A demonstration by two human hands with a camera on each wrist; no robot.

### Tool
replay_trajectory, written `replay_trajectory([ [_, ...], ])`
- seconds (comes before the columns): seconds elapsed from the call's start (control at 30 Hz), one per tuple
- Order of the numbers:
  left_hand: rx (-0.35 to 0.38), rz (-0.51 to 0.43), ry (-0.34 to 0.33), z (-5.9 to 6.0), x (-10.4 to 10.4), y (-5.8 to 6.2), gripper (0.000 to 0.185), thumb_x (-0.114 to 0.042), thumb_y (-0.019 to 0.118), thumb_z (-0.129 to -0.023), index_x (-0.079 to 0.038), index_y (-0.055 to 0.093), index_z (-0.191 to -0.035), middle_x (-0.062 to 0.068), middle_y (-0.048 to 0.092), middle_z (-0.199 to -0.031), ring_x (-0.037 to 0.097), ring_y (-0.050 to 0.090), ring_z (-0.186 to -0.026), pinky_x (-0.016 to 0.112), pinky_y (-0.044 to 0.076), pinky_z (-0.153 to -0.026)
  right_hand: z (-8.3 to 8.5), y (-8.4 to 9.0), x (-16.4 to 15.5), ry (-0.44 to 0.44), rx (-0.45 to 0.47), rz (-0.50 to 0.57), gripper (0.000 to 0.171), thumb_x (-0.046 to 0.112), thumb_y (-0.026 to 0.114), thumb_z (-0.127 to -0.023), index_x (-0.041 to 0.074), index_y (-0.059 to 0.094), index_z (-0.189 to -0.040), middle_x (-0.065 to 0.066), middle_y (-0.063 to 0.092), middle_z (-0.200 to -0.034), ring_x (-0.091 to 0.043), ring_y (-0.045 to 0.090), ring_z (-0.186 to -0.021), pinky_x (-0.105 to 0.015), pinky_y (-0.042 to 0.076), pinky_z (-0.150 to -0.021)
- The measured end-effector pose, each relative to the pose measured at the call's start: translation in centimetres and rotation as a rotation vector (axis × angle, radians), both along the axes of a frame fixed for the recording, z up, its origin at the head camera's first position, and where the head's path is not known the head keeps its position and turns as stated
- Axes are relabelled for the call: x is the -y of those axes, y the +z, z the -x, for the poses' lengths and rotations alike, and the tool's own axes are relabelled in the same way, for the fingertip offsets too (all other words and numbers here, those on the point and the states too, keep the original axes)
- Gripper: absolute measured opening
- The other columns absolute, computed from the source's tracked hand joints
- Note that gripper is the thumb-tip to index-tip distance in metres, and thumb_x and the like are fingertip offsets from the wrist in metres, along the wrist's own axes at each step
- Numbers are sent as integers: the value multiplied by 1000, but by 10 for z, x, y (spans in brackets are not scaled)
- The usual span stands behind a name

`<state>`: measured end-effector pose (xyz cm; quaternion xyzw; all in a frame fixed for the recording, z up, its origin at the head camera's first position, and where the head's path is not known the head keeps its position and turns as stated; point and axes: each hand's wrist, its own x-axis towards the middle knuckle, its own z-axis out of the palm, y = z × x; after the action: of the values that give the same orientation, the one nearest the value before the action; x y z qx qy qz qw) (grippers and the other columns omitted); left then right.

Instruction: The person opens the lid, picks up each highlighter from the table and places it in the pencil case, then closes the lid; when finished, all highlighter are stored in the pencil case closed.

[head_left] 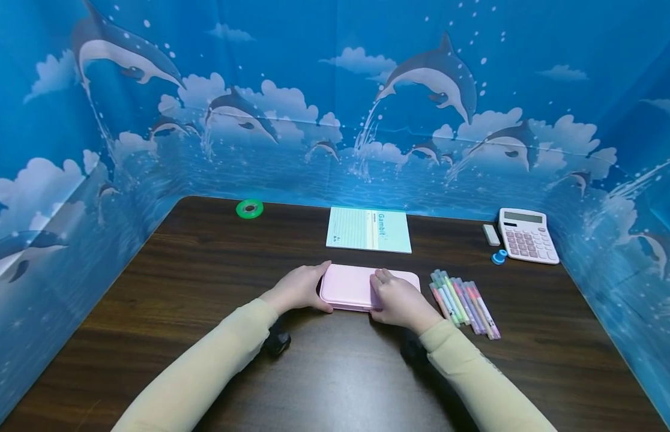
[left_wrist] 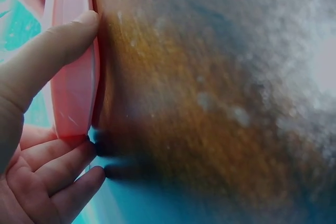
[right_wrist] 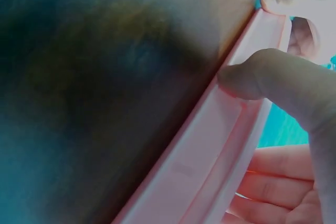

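Fingers (left_wrist: 50, 51) of the left hand (head_left: 299, 288) are curling round the 9 o'clock end of the pink case (head_left: 348, 287), thumb pressing its front edge; the right hand (head_left: 401, 302) is gripping the case near its middle, thumb (right_wrist: 273, 80) pressing at the seam, fingers over the lid. The case is lying flat on the counter (head_left: 205, 270), centre, near the person. Judged risk: uneven thumb pressure could be tipping or skidding the case toward 3 o'clock, scattering the markers (head_left: 464, 303) lying just beside it. Open room is lying at 9 o'clock and 6 o'clock; the notebook (head_left: 369, 230) is sitting near at 12 o'clock, the calculator (head_left: 528, 235) well apart at 2 o'clock.
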<state>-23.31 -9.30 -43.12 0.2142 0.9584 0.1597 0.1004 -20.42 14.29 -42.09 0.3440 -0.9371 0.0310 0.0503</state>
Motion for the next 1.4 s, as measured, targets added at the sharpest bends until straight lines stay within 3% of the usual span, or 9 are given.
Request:
replay_trajectory([
  [0.23, -8, 6, -3, 0, 0, 1, 106, -49, 84, -64, -2, 34, -146, 14, 54, -135, 24, 55, -119, 37, 41, -102, -3, -1, 5, 77, -130, -63, 50, 28, 79, -70, -8, 60, -99, -17, 63, -89, -33, 65, -89, -38, 55, -75],
  [0.37, -11, 2, -15, 1, 0, 1, 106, -47, 85, -65, 0, 34, -145, 15, 55, -134, 25, 55, -118, 37, 42, -101, -4, -2, 7, 120, -202, -120, 45, 26, 76, -71, -9, 61, -95, -16, 63, -83, -28, 64, -80, -35, 55, -65],
  [0.53, -12, 9, -17, 1, -1, 1, 106, -47, 85, -65, 0, 33, -145, 16, 54, -134, 24, 55, -119, 37, 42, -102, -7, -2, 10, 134, -218, -116, 37, 21, 74, -72, -9, 61, -90, -17, 64, -79, -29, 65, -77, -36, 54, -60],
  [0.73, -1, 8, -8, 0, -2, 0, 105, -45, 84, -66, -1, 32, -146, 16, 53, -136, 25, 53, -121, 37, 40, -103, -9, -3, 14, 127, -237, -110, 22, 14, 69, -69, -4, 59, -76, -9, 53, -64, -23, 55, -60, -33, 48, -46],
  [1.2, -47, -4, -20, 1, -2, 0, 97, -44, 87, -62, -3, 41, -137, 13, 62, -121, 21, 60, -102, 36, 47, -93, -9, -7, 14, 120, -296, -113, 23, 16, 70, -66, -2, 57, -74, -8, 50, -62, -21, 51, -58, -32, 46, -44],
  [1.4, -38, -7, -25, 1, -3, -1, 100, -44, 87, -62, -2, 39, -139, 14, 60, -125, 23, 60, -107, 37, 46, -96, -8, -2, 8, 109, -195, -45, 27, 18, 76, -69, 1, 57, -78, -6, 55, -68, -20, 55, -63, -31, 49, -53],
])
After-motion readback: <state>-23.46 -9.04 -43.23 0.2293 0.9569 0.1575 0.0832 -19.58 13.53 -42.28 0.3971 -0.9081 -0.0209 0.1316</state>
